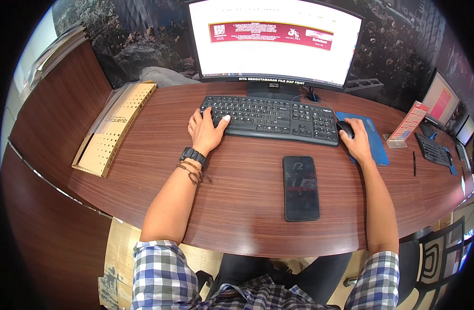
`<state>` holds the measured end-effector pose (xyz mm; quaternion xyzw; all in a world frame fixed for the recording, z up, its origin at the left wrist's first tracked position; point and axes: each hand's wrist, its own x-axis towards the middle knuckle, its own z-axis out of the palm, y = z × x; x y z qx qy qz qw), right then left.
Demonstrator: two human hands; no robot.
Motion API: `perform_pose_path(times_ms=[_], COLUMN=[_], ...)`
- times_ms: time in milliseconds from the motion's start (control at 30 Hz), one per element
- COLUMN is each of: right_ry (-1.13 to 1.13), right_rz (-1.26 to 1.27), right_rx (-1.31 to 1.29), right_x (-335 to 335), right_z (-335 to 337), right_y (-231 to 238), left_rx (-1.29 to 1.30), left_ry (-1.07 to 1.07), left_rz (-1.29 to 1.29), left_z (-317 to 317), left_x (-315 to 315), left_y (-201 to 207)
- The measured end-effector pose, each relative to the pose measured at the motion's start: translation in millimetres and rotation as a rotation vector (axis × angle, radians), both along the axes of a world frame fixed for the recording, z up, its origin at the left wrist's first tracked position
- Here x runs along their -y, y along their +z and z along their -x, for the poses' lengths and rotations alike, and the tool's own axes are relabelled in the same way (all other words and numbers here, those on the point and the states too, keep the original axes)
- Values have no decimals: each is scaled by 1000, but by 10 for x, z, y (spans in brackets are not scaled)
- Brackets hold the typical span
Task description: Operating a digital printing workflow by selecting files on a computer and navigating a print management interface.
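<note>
My left hand (206, 133) rests on the left end of a black keyboard (270, 118), its fingers apart and the thumb near the bottom row of keys. A dark watch and beaded bracelets circle that wrist. Over to the right, my right hand (358, 140) is curved over a black computer mouse (345, 128), which sits at the left side of a blue mouse pad (377, 143). Behind the keyboard stands a monitor (273, 58) showing a white page with a dark red banner design. A black smartphone (301, 189) lies face up between my forearms, its screen dark.
A yellowish cardboard box (115, 129) lies at the left, beside a wooden partition (53, 103). Right of the pad are an upright red-and-white card stand (408, 124), a dark pen (414, 163), and a second keyboard (433, 150) with another monitor (439, 98).
</note>
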<state>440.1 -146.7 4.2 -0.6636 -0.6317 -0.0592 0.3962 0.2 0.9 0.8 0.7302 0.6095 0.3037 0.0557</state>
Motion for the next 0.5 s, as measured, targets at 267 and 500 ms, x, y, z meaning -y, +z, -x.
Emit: perform_pose_path(times_ms=[267,500], right_ry=[-2,-11], right_rz=[8,15], right_rx=[-10,-3], right_x=[3,12], right_z=[-16,6], right_y=[-9,10], left_rx=[-5,3], left_ry=[-1,-8], left_rz=[3,-10], left_z=[-2,5], left_x=[-6,-13], left_y=[-8,-27])
